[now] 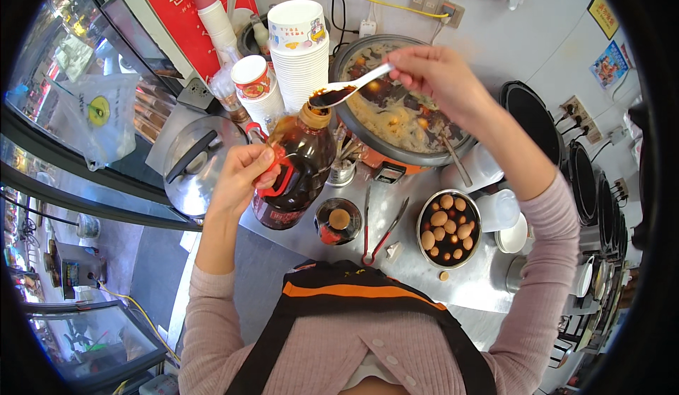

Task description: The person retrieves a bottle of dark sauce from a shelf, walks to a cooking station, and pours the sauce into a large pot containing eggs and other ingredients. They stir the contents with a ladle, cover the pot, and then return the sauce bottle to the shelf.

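My left hand (245,169) grips the red handle (279,175) of a big plastic bottle (305,156) of dark sauce, which tilts with its uncapped mouth towards the pot. In my right hand (432,74) is a white spoon (360,82), its bowl at the bottle's mouth and filled with dark liquid. Beyond the bottle stands a wide electric cooking pot (350,130) of frothy brown broth with eggs in it. A metal ladle handle (457,164) leans out over the pot's rim. A second dark bottle (338,225) with a tan cap stands below the one I hold.
Red-handled tongs (384,236) lie on the steel counter (408,273) beside a metal bowl (476,230) of eggs in dark liquid. Stacked paper tubs (299,71), smaller paper cups (258,98) and a steel lid (196,183) stand at the left. Black round pots (533,119) line the right wall.
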### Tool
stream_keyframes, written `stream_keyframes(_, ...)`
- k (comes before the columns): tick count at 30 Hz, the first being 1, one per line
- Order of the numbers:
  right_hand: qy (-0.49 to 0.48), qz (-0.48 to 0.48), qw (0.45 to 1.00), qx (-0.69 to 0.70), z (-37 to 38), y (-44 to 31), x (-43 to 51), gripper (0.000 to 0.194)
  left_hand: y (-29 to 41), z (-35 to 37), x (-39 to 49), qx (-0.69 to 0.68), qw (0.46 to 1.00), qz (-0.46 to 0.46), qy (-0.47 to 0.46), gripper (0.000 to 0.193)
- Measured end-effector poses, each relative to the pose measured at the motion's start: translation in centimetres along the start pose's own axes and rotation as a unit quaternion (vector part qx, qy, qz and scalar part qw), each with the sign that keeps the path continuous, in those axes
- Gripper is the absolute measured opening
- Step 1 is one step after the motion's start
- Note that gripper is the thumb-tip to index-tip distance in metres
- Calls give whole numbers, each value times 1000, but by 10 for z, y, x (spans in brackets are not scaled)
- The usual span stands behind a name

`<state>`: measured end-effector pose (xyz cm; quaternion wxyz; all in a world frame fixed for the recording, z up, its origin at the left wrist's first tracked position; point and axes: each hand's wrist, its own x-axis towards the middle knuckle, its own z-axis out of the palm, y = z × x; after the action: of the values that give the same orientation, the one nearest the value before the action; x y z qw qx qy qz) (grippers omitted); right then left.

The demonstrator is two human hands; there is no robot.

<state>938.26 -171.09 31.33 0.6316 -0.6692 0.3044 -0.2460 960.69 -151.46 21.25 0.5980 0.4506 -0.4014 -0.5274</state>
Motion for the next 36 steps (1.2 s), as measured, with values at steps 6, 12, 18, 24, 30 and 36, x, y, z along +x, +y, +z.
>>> stream_keyframes(6, 41, 38, 977, 208, -50, 42, -5, 21, -9, -10, -9, -14, 999, 24, 35, 25)
stream_keyframes(12, 302, -46, 938, -167, -177, 94, 9, 16, -17, -16, -35, -5, 993, 53, 103, 25)
stream_keyframes(18, 301, -157, 789, -513, -212, 134, 30, 13, -36, -28, -67, -36, 981, 74, 175, 24)
stream_keyframes(24, 228, -216, 711, -629, -216, 148, 42, 12, -77, -42, -83, -71, 957, 68, 271, 28)
stream_keyframes(30, 300, -160, 774, -534, -214, 165, 31, 12, -126, -54, -83, -152, 915, 36, 373, 29)
stream_keyframes(36, 334, -43, 836, -433, -211, 197, 7, 11, -149, -52, -71, -178, 900, 20, 397, 35)
